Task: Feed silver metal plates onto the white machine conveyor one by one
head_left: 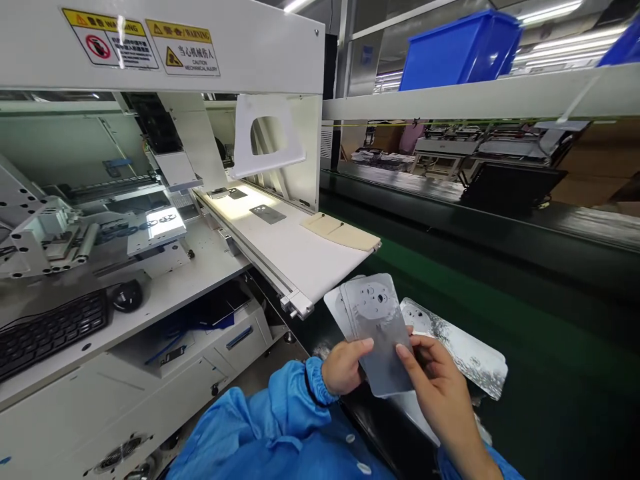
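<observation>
My left hand (344,365) and my right hand (440,387) together hold a fanned stack of thin grey metal plates (376,320) with small round holes near the top. The left thumb lies across the stack's lower left edge. My right fingers press on the front plate's lower right. Another shiny plate (467,350) sticks out to the right behind my right hand, over the green conveyor belt (500,293). Both sleeves are blue.
A white machine conveyor (285,243) carries small grey plates (268,213) and ends just above my hands. Beige pads (340,232) lie at its right edge. A keyboard (47,330) and mouse (127,295) sit at left. Blue bins (460,50) stand on the upper shelf.
</observation>
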A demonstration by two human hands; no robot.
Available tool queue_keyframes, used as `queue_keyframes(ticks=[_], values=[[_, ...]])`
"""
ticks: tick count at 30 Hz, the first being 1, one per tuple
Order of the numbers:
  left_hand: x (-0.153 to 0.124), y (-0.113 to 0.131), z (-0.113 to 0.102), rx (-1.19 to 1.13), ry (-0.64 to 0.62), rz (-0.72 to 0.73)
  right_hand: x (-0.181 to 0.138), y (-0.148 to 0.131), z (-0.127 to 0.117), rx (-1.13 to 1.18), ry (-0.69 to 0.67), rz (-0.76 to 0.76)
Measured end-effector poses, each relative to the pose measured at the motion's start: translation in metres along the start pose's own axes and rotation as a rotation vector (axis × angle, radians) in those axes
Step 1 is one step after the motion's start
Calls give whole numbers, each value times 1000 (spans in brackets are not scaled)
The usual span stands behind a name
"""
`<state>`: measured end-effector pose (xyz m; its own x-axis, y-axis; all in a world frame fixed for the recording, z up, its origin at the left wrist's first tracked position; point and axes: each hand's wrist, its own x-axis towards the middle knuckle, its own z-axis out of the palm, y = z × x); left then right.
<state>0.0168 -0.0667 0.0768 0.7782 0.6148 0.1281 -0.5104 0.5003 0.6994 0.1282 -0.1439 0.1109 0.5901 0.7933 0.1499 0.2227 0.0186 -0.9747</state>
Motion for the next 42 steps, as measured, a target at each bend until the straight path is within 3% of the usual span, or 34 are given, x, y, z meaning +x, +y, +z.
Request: queue_keyframes(ticks=[5,8,18,22,25,33,42], values=[[3,15,7,-133,121,15,10,1,-16,-148,-40,-74],[5,18,10,-149,196,51,12,1,-16,-168,-92,-33],[7,17,9,-86,247,93,18,9,-22,-180,-287,135],[6,18,2,-178,213,29,21,-2,-22,-90,-227,168],[4,18,-3,-163,255,31,22,-9,-24,-47,-174,172],[3,26,-2,-66,308,67,22,1,-33,31,-238,193],[5,32,7,-42,354,76,18,2,-22,197,-278,251]])
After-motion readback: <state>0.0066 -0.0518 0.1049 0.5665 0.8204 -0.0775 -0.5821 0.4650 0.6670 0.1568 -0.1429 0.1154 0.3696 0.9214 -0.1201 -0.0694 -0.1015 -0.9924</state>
